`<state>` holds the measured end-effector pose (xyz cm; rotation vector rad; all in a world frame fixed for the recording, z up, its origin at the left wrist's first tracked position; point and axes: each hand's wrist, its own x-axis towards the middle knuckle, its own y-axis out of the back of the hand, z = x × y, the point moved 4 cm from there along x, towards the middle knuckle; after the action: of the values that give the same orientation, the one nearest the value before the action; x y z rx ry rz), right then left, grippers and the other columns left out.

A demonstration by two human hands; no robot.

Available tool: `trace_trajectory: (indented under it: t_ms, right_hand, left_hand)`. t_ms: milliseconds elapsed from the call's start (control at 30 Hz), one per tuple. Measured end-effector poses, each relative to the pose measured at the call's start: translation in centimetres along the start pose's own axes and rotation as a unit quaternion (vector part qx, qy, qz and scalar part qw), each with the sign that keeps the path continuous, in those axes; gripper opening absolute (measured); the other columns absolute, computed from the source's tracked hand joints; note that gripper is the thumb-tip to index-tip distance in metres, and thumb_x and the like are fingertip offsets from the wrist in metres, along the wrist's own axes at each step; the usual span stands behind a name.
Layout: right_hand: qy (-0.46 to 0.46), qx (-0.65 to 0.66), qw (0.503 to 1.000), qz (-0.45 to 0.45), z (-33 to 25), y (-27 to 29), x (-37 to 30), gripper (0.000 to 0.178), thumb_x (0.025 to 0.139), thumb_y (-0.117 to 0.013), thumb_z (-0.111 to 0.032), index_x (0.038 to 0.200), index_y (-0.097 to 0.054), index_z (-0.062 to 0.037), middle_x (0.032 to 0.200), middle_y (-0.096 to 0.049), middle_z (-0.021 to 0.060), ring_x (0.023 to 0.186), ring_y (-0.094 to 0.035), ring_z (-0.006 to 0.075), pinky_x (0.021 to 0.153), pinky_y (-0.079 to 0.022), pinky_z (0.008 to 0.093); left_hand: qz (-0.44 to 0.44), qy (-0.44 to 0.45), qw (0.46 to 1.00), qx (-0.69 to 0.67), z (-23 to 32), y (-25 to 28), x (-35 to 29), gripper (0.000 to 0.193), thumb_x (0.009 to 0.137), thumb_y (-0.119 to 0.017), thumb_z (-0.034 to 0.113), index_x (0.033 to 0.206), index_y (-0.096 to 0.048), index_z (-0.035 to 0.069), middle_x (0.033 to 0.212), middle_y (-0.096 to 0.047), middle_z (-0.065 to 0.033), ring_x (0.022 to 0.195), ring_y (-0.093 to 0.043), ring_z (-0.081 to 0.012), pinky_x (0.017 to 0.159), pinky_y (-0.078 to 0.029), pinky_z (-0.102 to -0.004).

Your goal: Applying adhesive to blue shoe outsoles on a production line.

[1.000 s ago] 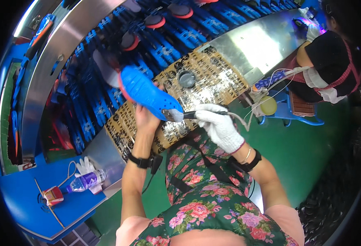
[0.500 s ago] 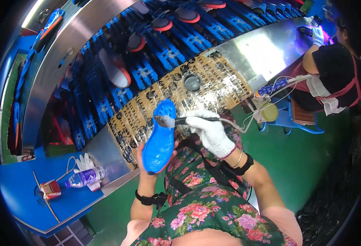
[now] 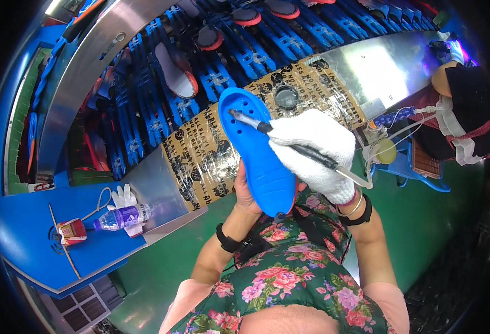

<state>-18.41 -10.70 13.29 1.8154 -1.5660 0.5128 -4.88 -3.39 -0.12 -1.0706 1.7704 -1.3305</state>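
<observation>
My bare left hand [image 3: 247, 189] grips a blue shoe sole [image 3: 264, 167] from below and its left side, with most fingers hidden behind it. The sole stands tilted, its broad end with several small round holes pointing away from me and a red edge showing low on its right. In a white knit glove, my right hand [image 3: 314, 150] is closed round a dark-handled brush [image 3: 262, 126] with a thin hose trailing from its rear. The bristles touch the sole's surface among the holes. Beyond the sole, a small round dish [image 3: 286, 97] sits on the taped cardboard [image 3: 200, 161].
A conveyor carries blue racks [image 3: 217, 80] and several red-edged soles [image 3: 175, 69] past the far side. At left, a blue table [image 3: 28, 222] bears a plastic bottle [image 3: 119, 217], a white glove [image 3: 125, 197] and a red box [image 3: 72, 231]. A co-worker [image 3: 462, 111] sits at right by a blue stool [image 3: 409, 161].
The brush has moved to the sole's holed far end, and the sole is raised farther from me. My right hand now lies over the sole's right edge. The view has shifted slightly.
</observation>
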Motion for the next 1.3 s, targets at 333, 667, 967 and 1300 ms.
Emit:
trace_trajectory:
  t_ms: [333, 667, 967, 1300]
  right_hand:
    - [0.054, -0.023, 0.995, -0.075, -1.3, -2.0, -1.4, 0.027, 0.076, -0.079, -0.004, 0.102, -0.077, -0.0075, 0.097, -0.075, 0.0095, 0.084, -0.071, 0.0254, 0.074, -0.056, 0.0357]
    - [-0.012, 0.017, 0.998, -0.061, -0.6, -1.9, -2.3, 0.02, 0.077, -0.08, 0.0, 0.096, -0.076, -0.004, 0.097, -0.074, 0.0129, 0.087, -0.071, 0.0239, 0.077, -0.056, 0.0345]
    - [-0.021, 0.013, 1.0, -0.009, 0.1, -2.2, -3.2, 0.016, 0.078, -0.079, 0.0, 0.094, -0.076, -0.0046, 0.098, -0.076, 0.0121, 0.086, -0.071, 0.0209, 0.078, -0.056, 0.0351]
    - [0.03, 0.002, 0.999, -0.011, 0.2, -2.5, -4.4, 0.02, 0.075, -0.081, -0.004, 0.095, -0.077, -0.0085, 0.094, -0.075, 0.0104, 0.084, -0.072, 0.0272, 0.075, -0.056, 0.0351]
  left_hand:
    - [-0.029, -0.029, 0.988, 0.146, 1.6, 1.4, 0.1, 0.088, 0.096, -0.053, 0.062, 0.158, -0.026, 0.008, 0.162, -0.032, -0.0161, 0.146, -0.036, -0.0359, 0.121, -0.03, -0.0547]
    - [0.045, -0.077, 0.936, 0.341, 2.9, -0.3, 1.3, 0.092, 0.095, -0.053, 0.065, 0.16, -0.02, 0.01, 0.164, -0.029, -0.0124, 0.147, -0.035, -0.0365, 0.119, -0.032, -0.0576]
    - [0.053, -0.154, 0.906, 0.391, 4.5, -0.9, 2.7, 0.088, 0.096, -0.048, 0.069, 0.159, -0.024, 0.012, 0.158, -0.037, -0.0169, 0.141, -0.043, -0.0389, 0.116, -0.036, -0.0583]
    - [-0.046, -0.149, 0.962, 0.226, 4.4, -2.5, 4.9, 0.094, 0.088, -0.056, 0.073, 0.156, -0.03, 0.014, 0.146, -0.052, -0.0159, 0.133, -0.049, -0.0467, 0.102, -0.049, -0.063]
